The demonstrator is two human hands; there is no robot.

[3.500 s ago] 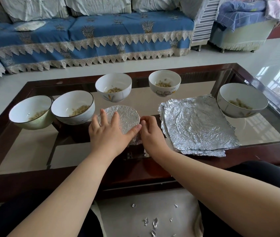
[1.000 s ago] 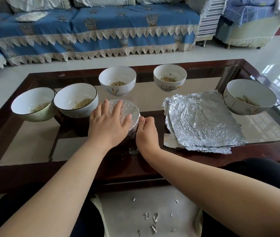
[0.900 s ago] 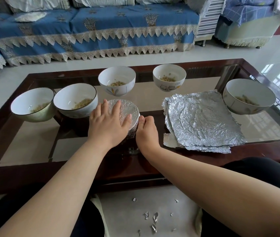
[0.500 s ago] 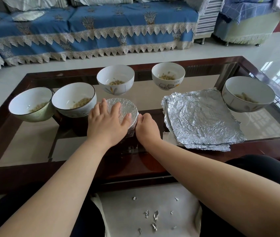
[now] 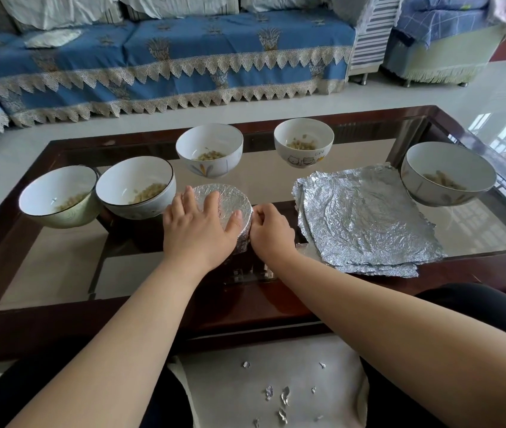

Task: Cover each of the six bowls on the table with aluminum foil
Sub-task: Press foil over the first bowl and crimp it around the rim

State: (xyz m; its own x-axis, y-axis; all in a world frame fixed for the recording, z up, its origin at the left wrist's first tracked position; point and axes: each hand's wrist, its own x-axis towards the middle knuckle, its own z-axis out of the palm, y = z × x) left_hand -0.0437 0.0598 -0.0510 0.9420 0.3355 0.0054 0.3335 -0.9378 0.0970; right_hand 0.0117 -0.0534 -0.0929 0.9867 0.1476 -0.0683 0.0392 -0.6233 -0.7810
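A foil-wrapped bowl [image 5: 230, 200] stands at the middle of the glass table [image 5: 60, 267]. My left hand [image 5: 197, 228] lies flat on its foil top, fingers spread. My right hand [image 5: 271, 231] has its fingers curled against the foil at the bowl's right side, pressing it to the wall. Uncovered white bowls holding a little food stand around: two at the left [image 5: 58, 196] [image 5: 135, 186], two at the back [image 5: 210, 149] [image 5: 304, 142], one at the right [image 5: 448, 173]. A stack of crinkled foil sheets [image 5: 366, 217] lies right of my hands.
The table has a dark wooden frame [image 5: 276, 307] along the near edge. Small foil scraps [image 5: 276, 393] lie on the pale cloth on my lap. A blue-covered sofa [image 5: 168, 57] stands beyond the table.
The loose foil skirt at the bowl's near side has been pressed in tight against the bowl. My left hand stays on top; my right hand has shifted slightly along the bowl's right side.
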